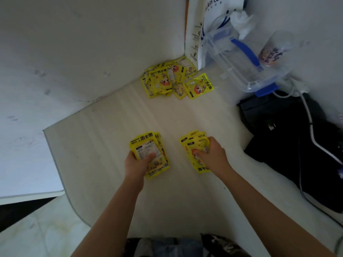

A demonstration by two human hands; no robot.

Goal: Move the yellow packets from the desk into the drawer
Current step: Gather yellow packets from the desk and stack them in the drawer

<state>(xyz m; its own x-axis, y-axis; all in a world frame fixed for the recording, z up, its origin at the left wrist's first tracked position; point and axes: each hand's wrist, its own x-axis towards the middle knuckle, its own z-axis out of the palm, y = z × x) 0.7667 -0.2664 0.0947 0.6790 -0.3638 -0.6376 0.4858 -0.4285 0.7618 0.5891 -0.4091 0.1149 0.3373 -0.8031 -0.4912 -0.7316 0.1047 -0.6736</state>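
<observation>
A heap of several yellow packets (176,78) lies in the far corner of the pale desk (104,138), against the wall. My left hand (137,164) grips a stack of yellow packets (146,145) just above the desk's middle. My right hand (213,154) holds a second bunch of yellow packets (193,147) a little to the right. Both hands sit well short of the far heap. No drawer shows in this view.
A clear plastic box with blue handles (239,58) and a white paper bag (207,25) stand at the back right. A plastic cup (272,51) is beside them. A black bag (297,141) with a white cable (311,127) covers the desk's right side. The desk's left edge (53,151) drops to the floor.
</observation>
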